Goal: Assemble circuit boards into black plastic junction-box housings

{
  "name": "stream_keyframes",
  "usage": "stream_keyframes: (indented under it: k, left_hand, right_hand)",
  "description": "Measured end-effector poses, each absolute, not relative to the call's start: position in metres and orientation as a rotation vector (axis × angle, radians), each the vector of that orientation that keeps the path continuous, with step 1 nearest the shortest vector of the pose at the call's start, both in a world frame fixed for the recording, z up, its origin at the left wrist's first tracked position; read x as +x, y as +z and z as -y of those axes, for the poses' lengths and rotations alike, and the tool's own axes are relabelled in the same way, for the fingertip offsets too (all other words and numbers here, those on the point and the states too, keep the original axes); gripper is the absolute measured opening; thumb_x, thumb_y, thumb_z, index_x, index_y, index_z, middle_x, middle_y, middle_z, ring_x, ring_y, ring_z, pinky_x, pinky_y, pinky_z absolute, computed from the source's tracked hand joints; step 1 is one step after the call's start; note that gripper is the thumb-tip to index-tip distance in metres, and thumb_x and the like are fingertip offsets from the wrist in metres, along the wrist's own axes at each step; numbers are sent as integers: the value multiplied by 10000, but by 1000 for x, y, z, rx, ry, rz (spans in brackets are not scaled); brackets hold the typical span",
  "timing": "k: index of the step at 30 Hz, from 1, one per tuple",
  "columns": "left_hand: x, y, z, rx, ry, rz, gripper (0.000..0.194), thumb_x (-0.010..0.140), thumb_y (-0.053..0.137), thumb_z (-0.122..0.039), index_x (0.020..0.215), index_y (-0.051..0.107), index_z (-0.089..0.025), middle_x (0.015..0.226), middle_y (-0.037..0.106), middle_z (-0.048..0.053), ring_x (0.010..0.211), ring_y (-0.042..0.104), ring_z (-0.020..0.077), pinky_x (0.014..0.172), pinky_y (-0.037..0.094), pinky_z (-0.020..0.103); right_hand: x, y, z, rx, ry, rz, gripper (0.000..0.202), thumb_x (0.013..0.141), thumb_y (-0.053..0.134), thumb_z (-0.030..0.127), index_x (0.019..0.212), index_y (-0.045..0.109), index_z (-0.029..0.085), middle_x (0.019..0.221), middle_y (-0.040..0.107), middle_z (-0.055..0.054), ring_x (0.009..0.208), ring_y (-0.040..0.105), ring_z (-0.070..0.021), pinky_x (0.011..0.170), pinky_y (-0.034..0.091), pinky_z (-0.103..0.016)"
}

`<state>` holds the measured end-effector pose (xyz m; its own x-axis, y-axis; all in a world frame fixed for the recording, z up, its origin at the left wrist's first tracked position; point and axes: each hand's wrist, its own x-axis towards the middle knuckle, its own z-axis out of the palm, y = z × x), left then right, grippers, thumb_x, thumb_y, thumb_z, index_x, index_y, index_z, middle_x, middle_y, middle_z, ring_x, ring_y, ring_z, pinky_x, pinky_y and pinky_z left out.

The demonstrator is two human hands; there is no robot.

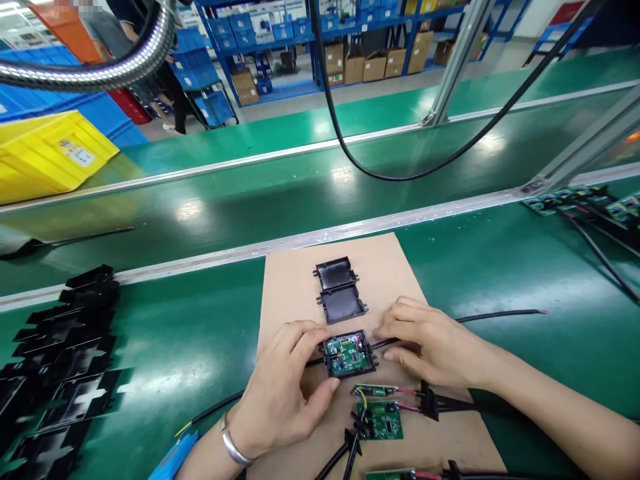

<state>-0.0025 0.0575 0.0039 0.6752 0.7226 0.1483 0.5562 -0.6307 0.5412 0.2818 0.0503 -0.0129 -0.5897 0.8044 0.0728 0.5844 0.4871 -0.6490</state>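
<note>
A small black plastic case (373, 365) holding a green circuit board (349, 353) lies on a sheet of cardboard. My left hand (290, 390) grips its left side, fingers at the upper corner and thumb at the lower edge. From the case's right end a black cable (384, 343) runs between the thumb and curled fingers of my right hand (425, 340) and comes out beyond it. Another black cable (220, 405) leaves on the left, partly hidden by my left hand. Two empty black case halves (336, 273) lie just above. Below are loose wired circuit boards (383, 421).
The cardboard (290, 280) lies on a green bench. Rows of black plastic case parts (75, 360) cover the left side. More wired boards (570, 199) sit at the far right. A black cable loop (400, 178) hangs ahead. A yellow bin (55, 157) and people stand beyond.
</note>
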Motion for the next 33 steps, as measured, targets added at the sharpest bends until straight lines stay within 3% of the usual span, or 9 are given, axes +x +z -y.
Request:
stream_keyframes:
  k: [3, 8, 14, 20, 24, 28, 30, 33]
  left_hand:
    - [1, -2, -58, 2435, 439, -967, 541, 828, 611, -280, 1334, 428, -227, 1251, 482, 71, 1128, 457, 199, 943, 429, 392]
    - [11, -3, -52, 2600, 364, -893, 510, 865, 495, -170, 1364, 455, -265, 1349, 391, 82, 1146, 432, 220, 943, 431, 416]
    - [15, 1, -49, 2708, 218, -845, 557, 808, 459, -103, 1358, 497, -183, 1342, 320, 152, 1066, 440, 248, 877, 488, 429]
    - [16, 0, -49, 2767, 170, -839, 555, 788, 471, -101, 1338, 524, -160, 1335, 327, 181, 1090, 444, 275, 869, 503, 443]
    - [13, 0, -49, 2821, 243, -841, 543, 786, 476, -85, 1320, 534, -166, 1355, 316, 186, 1146, 425, 285, 913, 488, 450]
    - [7, 0, -53, 2641, 277, -903, 616, 860, 518, -200, 1449, 339, -209, 1345, 398, 113, 1219, 408, 215, 1030, 427, 387]
    - [3, -3, -54, 2576, 292, -959, 753, 842, 590, -298, 1487, 216, -194, 1352, 418, 100, 1221, 415, 205, 1043, 418, 382]
    - [-3, -4, -51, 2575, 272, -989, 703, 848, 605, -340, 1443, 256, -206, 1323, 448, 91, 1196, 436, 209, 1032, 420, 400]
  right_hand:
    - [278, -19, -49, -1134, 788, 2363, 149, 920, 529, 210, 1025, 629, 175, 921, 547, -45, 917, 446, -168, 835, 368, -331]
    - [271, -26, -46, -1058, 715, 2367, 201, 933, 412, 105, 926, 612, 115, 861, 520, -69, 846, 422, -172, 753, 369, -324]
    - [266, -27, -46, -1037, 643, 2439, 233, 871, 392, 11, 821, 609, 82, 798, 473, -80, 769, 385, -177, 681, 372, -314]
    - [265, -25, -45, -1080, 662, 2470, 229, 882, 390, 22, 793, 587, 97, 789, 474, -75, 751, 390, -174, 669, 361, -305]
    - [265, -28, -46, -1045, 649, 2431, 266, 951, 399, 130, 739, 556, 105, 760, 471, -63, 720, 393, -157, 639, 346, -289]
    - [274, -22, -48, -1128, 753, 2386, 103, 917, 529, 195, 952, 621, 163, 898, 534, -40, 892, 474, -162, 792, 388, -287]
    - [281, -14, -47, -1254, 788, 2422, 207, 832, 627, 198, 1038, 604, 196, 990, 543, -32, 986, 479, -186, 864, 386, -317]
    - [290, -1, -40, -1389, 720, 2555, 110, 809, 561, 136, 916, 566, 157, 988, 554, -58, 948, 497, -217, 837, 396, -365]
